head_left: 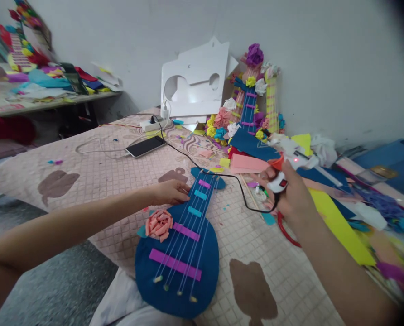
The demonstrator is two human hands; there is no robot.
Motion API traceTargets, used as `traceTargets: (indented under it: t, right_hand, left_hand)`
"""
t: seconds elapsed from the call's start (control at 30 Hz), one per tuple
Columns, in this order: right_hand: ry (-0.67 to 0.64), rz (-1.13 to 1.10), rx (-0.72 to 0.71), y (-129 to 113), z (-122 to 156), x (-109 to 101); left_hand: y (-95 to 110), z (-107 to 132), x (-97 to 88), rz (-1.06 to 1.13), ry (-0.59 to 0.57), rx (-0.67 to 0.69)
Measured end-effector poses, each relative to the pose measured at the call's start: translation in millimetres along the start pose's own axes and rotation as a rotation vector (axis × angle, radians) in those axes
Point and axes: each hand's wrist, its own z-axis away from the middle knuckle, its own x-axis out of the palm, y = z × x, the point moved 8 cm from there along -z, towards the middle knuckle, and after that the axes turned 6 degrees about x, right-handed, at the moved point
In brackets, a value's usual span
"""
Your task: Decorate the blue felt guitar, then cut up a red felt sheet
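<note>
A blue craft guitar [209, 244] lies in front of me, its body near the table's front edge. It has white strings, purple and light-blue strips, and a pink paper flower [159, 224] on its left side. My left hand [173, 192] is at the left edge of the neck, fingers curled against it. My right hand [292, 190] is raised right of the neck, closed around a white hot glue gun [277, 183] with an orange part and a lit red light. A black cord runs from its handle across the guitar's head. The gun's tip is hard to make out.
A phone [146, 146] lies near a white power strip [154, 123]. Decorated craft guitars [249, 106] and white cut-out boards [195, 81] lean on the wall. Paper scraps and a yellow sheet [341, 224] crowd the right side. Another cluttered table [52, 102] stands at left.
</note>
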Motion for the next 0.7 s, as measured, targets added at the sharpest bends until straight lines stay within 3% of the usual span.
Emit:
traceTargets:
  t: [0.3,0.43,0.7]
  right_hand:
    - [0.061,0.064,-0.117,-49,-59,3]
    - [0.122,0.117,-0.245,-85,-79,-4]
    - [0.253,0.323,-0.502,-157,-90,-22]
  left_hand:
    - [-1,10,-7.4,0.0,-0.032,-0.007]
    - [0,15,-7.7,-0.025,-0.052,-0.03]
    - [5,18,-8.6,-0.076,-0.098,0.009]
